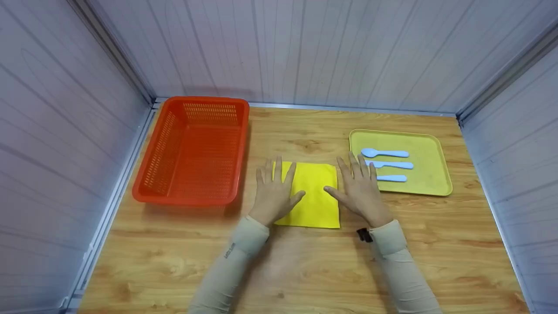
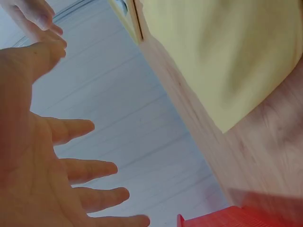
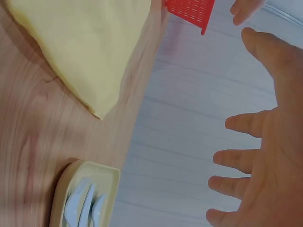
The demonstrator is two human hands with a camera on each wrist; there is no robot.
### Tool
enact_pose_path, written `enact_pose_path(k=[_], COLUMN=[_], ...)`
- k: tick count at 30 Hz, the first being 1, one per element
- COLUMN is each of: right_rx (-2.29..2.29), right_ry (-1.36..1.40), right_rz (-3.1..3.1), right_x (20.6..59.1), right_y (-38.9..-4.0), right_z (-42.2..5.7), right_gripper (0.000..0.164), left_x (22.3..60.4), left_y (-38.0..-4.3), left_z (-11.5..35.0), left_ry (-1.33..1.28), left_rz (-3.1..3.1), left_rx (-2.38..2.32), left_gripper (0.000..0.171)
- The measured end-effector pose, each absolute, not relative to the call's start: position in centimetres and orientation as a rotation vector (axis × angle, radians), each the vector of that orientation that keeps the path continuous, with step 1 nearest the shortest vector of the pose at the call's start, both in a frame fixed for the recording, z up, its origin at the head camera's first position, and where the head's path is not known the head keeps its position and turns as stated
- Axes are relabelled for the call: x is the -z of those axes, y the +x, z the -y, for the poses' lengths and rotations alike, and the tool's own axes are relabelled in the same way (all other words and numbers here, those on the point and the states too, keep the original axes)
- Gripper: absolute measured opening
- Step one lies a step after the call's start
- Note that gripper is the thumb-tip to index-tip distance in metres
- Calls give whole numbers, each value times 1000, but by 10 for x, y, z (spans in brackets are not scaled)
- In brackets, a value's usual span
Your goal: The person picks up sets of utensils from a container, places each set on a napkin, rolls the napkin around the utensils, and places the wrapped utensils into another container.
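A yellow folded cloth (image 1: 316, 196) lies flat on the wooden table in the head view. My left hand (image 1: 273, 194), fingers spread, is over its left edge. Over the cloth's right side is my right hand (image 1: 361, 192), its fingers also spread and partly covering the cutlery. Both wrist views show a gap between each palm and the cloth (image 2: 227, 52), and neither hand holds anything. On the yellow tray (image 1: 429, 174) at the right lie a light blue spoon (image 1: 390, 153), a knife (image 1: 396, 165) and a fork (image 3: 73, 205); the fork's head is hidden in the head view.
A red-orange plastic basket (image 1: 202, 152) with slotted sides stands at the left. Pale panel walls (image 1: 279, 52) enclose the wooden table (image 1: 301, 270) at the back, left and right.
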State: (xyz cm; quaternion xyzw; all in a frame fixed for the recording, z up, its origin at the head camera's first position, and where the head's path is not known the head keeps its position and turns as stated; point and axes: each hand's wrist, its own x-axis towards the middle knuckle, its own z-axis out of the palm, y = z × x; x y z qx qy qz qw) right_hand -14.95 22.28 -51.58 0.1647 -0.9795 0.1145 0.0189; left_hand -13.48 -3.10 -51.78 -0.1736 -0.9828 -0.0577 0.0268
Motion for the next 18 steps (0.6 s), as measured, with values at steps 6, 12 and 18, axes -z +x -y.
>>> enact_pose_path(k=[6, 12, 18], right_rx=[-397, -519, -473], right_ry=[599, 621, 730], right_rz=[3047, 3095, 3105], right_x=[528, 543, 556], right_y=[-158, -169, -180], right_z=[-220, -218, -215], right_gripper=[88, 82, 64], left_x=[531, 547, 558], left_y=[-123, -109, -98], left_z=[33, 33, 35], left_ry=[-580, -613, -717], left_rz=[3032, 3050, 2954], left_rx=[205, 228, 252], left_gripper=[71, 64, 19])
